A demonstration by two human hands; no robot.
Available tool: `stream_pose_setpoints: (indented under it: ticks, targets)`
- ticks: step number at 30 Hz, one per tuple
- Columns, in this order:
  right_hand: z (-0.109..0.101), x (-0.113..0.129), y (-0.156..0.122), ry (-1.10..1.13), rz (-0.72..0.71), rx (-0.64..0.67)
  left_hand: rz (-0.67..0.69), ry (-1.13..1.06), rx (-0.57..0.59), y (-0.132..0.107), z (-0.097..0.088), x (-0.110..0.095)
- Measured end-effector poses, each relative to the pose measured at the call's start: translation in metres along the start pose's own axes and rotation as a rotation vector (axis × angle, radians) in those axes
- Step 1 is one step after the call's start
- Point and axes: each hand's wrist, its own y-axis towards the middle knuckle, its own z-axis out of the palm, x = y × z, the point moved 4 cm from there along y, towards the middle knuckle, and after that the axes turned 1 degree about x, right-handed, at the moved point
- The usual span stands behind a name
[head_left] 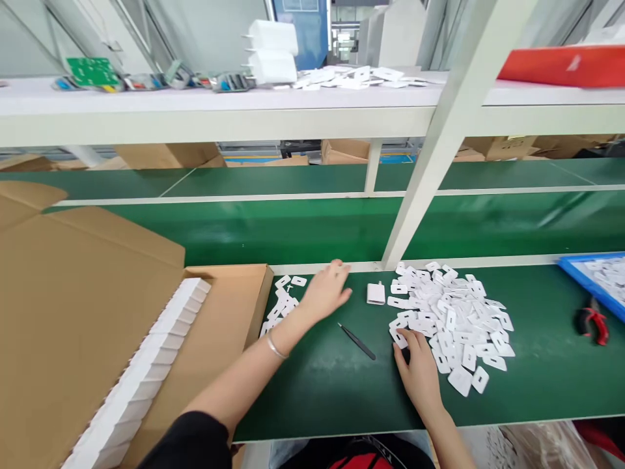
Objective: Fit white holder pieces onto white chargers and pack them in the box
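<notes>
My left hand (327, 292) hovers over the green mat, fingers spread and empty, between a small scatter of white flat pieces (282, 301) and a white charger block (375, 293). My right hand (418, 370) rests at the near edge of a large pile of white flat plastic pieces (452, 314), with its fingertips touching the pieces; I cannot tell whether it pinches one. Black tweezers (358, 341) lie on the mat between my hands.
An open cardboard box (73, 312) with a row of white chargers (146, 371) stands at the left. Red-handled pliers (593, 322) and a blue tray (593, 277) lie at the right. A white frame post (430, 169) rises behind the pile. A shelf above holds parts.
</notes>
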Motion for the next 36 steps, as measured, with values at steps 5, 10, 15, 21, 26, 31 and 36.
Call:
stream_pose_setpoints:
  ticks: [5,10,15,21,26,31,36]
  targets:
    - [-0.011,-0.002,-0.007,0.164,0.084,-0.017,0.116,-0.370,0.224,0.027,0.059,-0.051]
    - [-0.026,0.000,-0.006,0.381,0.113,-0.047,0.056,-0.526,0.172,0.010,0.065,-0.050]
    - [-0.034,0.019,0.003,0.684,0.087,-0.060,-0.114,-0.925,0.029,-0.038,0.040,-0.054]
    - [-0.056,0.062,0.016,0.935,-0.031,-0.034,-0.199,-1.382,-0.033,-0.093,0.004,-0.074]
    - [-0.073,0.091,0.021,1.015,-0.137,0.000,-0.192,-1.485,-0.075,-0.120,-0.014,-0.082]
    - [-0.080,0.108,0.022,1.047,-0.181,0.015,-0.183,-1.548,-0.063,-0.134,-0.025,-0.087]
    - [-0.081,0.116,0.020,1.028,-0.204,0.034,-0.201,-1.557,-0.060,-0.142,-0.031,-0.089]
